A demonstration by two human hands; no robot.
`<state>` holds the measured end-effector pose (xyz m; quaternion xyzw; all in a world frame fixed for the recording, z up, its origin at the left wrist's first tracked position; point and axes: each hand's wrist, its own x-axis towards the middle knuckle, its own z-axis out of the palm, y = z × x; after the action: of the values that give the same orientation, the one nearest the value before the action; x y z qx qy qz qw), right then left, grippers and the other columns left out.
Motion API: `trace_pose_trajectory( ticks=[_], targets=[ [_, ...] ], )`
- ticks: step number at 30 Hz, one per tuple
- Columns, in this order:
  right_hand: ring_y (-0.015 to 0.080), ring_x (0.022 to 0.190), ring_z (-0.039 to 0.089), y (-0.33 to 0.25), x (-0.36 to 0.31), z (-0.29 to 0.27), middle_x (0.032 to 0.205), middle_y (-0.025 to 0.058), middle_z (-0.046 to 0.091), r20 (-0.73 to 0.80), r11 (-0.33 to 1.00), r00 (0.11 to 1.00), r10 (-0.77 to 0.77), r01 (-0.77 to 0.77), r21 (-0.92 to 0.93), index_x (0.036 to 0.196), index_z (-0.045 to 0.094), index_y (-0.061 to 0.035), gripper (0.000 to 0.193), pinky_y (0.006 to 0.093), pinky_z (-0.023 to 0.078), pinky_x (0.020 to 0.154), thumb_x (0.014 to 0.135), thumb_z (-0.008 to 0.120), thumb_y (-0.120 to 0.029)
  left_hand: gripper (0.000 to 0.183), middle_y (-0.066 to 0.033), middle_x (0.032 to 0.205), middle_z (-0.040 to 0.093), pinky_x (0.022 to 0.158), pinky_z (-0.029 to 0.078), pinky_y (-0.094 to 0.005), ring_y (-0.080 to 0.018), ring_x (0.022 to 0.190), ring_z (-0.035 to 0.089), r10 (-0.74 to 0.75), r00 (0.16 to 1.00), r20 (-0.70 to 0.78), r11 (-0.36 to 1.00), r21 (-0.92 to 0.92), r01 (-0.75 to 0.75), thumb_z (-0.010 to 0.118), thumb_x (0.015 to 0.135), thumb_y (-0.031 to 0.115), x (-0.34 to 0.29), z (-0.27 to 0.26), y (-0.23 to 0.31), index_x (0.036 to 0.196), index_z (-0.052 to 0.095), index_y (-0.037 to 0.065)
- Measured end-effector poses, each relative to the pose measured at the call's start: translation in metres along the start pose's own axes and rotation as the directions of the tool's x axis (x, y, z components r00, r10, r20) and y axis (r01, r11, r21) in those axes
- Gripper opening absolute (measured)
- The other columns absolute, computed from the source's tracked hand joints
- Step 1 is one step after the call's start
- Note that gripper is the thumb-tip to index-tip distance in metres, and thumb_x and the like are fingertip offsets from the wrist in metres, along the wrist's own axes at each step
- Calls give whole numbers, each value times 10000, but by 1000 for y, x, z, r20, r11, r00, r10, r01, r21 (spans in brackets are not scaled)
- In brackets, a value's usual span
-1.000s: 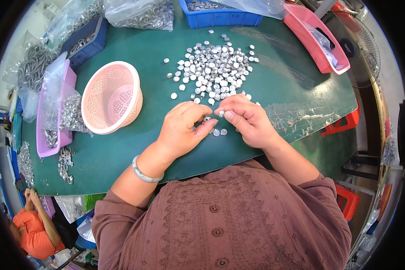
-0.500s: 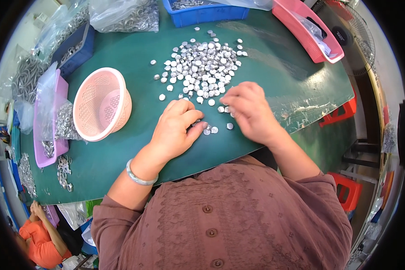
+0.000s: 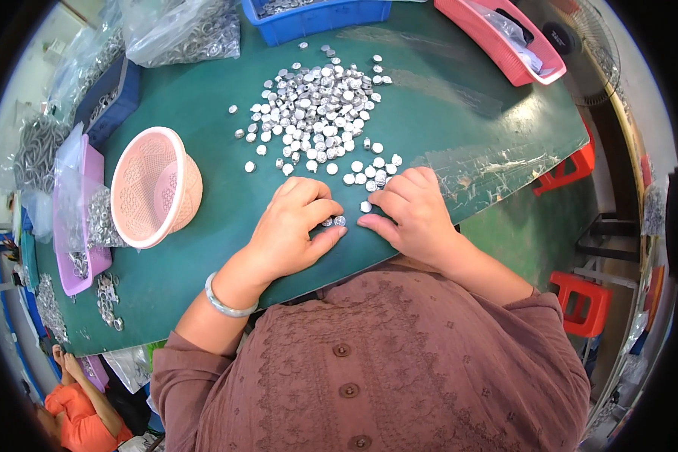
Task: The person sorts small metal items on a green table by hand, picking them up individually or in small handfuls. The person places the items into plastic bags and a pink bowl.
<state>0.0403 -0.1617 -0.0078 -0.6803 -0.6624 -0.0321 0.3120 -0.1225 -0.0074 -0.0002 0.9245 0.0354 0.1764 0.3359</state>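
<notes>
A pile of small round silver metal buttons lies on the green table, with several loose ones at its near edge. My left hand rests on the table with fingers curled; two silver buttons show between its thumb and fingertips, and more may be hidden under the palm. Opposite it, my right hand has thumb and forefinger drawn together at one silver button. Just beyond its knuckles sits a small cluster of buttons.
A pink mesh basket stands left of my left hand. Further left are a purple tray and chained metal pieces. Blue bins, a bag of metal rings and a pink basket line the far side. A person in orange sits lower left.
My right hand has come down and closed at a button nearer my left hand. Several buttons now lie grouped beyond my right hand. The whole view has shifted slightly.
</notes>
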Motion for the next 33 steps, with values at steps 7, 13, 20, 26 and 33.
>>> trace_pose_trajectory(
  ticks=[7,13,20,26,33],
  targets=[
    [221,804,518,1,0,3,785,23,556,9,996,998,61,-62,72,852,678,-83,150,373,363,804,731,729,-155,195,-73,914,575,807,441,-372,-268,880,536,1,999,-39,1000,4,-1,736,715,124,-1,1,-2,875,653,51],
    [212,796,533,5,-1,0,779,13,579,30,976,994,108,-111,189,871,692,-95,135,369,360,813,745,722,-133,224,-61,904,572,784,416,-358,-244,850,536,31,996,-82,999,39,-28,746,699,102,2,2,-1,897,652,57],
    [208,825,538,3,0,-3,808,15,592,45,957,995,88,-97,273,904,685,-93,179,374,355,823,739,731,-144,255,-46,904,568,755,396,-342,-217,817,536,92,986,-138,994,72,-82,754,680,74,5,7,1,914,653,67],
    [228,857,520,7,-2,-9,860,27,569,13,998,1000,11,-12,59,962,657,-88,240,387,356,830,735,719,-137,279,-90,923,572,764,417,-362,-259,838,536,21,979,-202,992,123,4,735,703,78,8,7,3,968,651,54],
    [228,809,498,7,2,-9,799,31,526,65,998,997,-43,39,52,964,662,-84,234,381,356,797,732,687,-94,245,-88,882,559,746,432,-373,-275,824,535,-16,983,-184,984,174,48,717,727,70,22,16,0,965,659,54]
  ],
)
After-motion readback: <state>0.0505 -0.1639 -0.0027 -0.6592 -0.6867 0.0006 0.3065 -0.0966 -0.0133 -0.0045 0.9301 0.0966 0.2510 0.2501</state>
